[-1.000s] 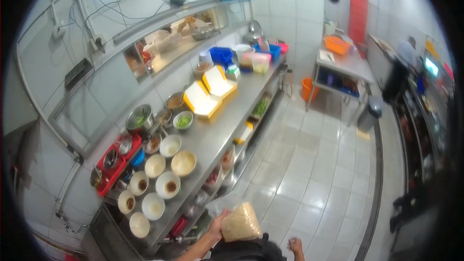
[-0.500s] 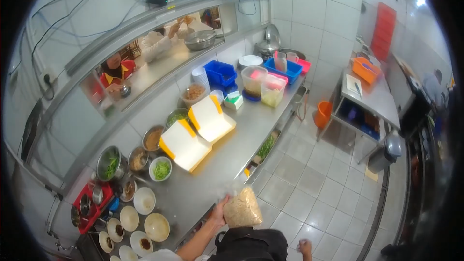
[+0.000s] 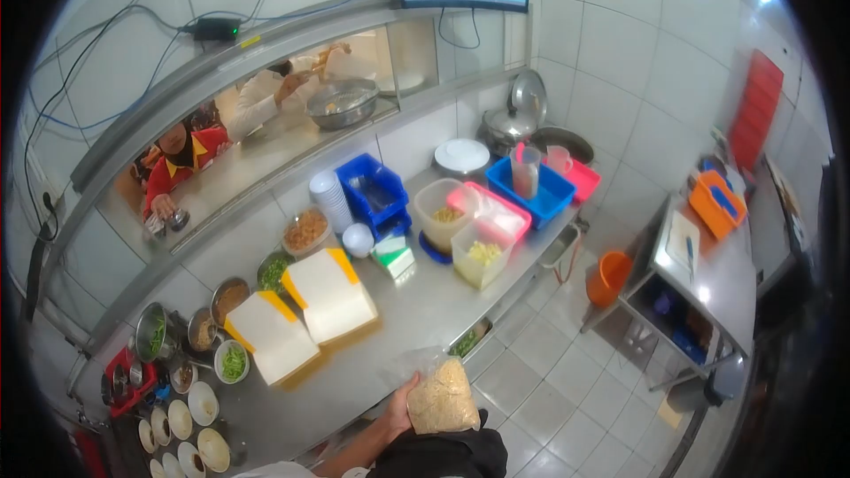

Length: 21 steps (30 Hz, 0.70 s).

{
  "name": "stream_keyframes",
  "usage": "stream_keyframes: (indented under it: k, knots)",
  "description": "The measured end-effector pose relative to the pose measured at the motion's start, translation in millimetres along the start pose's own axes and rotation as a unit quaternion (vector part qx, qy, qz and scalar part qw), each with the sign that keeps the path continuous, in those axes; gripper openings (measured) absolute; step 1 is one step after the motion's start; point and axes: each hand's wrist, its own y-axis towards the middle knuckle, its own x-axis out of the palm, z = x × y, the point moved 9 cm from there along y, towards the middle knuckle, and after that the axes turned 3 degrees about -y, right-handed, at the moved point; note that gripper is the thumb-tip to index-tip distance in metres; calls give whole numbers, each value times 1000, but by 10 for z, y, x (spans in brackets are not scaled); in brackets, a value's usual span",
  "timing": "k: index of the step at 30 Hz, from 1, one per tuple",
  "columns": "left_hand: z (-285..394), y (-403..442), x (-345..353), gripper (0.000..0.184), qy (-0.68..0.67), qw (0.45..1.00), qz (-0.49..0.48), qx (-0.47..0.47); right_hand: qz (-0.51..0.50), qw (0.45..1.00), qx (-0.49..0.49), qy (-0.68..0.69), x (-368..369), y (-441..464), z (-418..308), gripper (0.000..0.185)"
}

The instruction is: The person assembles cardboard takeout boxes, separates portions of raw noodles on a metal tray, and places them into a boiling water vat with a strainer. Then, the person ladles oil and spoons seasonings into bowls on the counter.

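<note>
My left hand (image 3: 401, 405) is closed on the side of a clear plastic bag (image 3: 444, 398) filled with something pale yellow and crumbly, whose exact kind I cannot make out. It is held in front of my dark apron (image 3: 447, 454), by the steel counter's edge. My right hand is out of sight. Nearest on the counter (image 3: 381, 358) are two open takeaway boxes (image 3: 279, 345), white inside with yellow edges. A small bowl of chopped greens (image 3: 232, 361) sits to their left.
Several pale bowls (image 3: 212, 450) line the lower left. Blue bins (image 3: 372, 190), plastic tubs (image 3: 482, 252) and a blue tray (image 3: 531, 190) stand farther along. Two people are beyond the serving hatch, one in a red top (image 3: 208, 146). An orange bucket (image 3: 609, 279) stands on the floor.
My view has shifted closer to the counter's far end, so the boxes appear farther left. The bag stays in my left hand. My right hand has dropped out of view.
</note>
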Motion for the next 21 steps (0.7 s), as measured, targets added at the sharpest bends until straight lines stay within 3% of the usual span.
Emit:
stream_keyframes:
  k: [1, 2, 4, 5, 10, 14, 16, 19, 20, 21]
  knots:
    - [-34, 146, 131, 54, -26, 1000, -5, 0, 1, 993, -113, -38, -204, 643, -24, 24]
    - [-51, 272, 168, 54, -30, 1000, -3, 5, 7, 950, -299, -92, -360, 1191, -235, 25]
    - [-73, 550, 257, 55, -47, 999, -24, -8, 14, 984, -173, 29, -921, 1588, -1301, 14]
    - [-71, 672, 310, 55, -50, 998, -23, -3, 62, 991, -97, 68, -999, 922, -2405, 18]
    - [190, 1117, 640, 53, 33, 998, -8, 61, 70, 977, -196, 39, -1346, 1164, -4305, 19]
    - [393, 1509, 716, 52, 13, 997, 9, 77, 53, 977, -207, -2, -1208, 1491, -4523, 19]
    - [484, 1668, 749, 52, -3, 998, 14, 65, 17, 985, -167, -43, -1055, 1569, -4320, 18]
    - [678, 1861, 769, 52, -15, 997, 29, 77, -34, 998, -42, -15, -964, 1862, -3526, 15]
    - [747, 1915, 793, 52, -15, 997, 26, 75, -69, 997, -37, -30, -1060, 2513, -2736, 22]
    - [810, 1954, 852, 52, -26, 998, 6, 65, -108, 974, 70, 186, -987, 2524, -2282, 30]
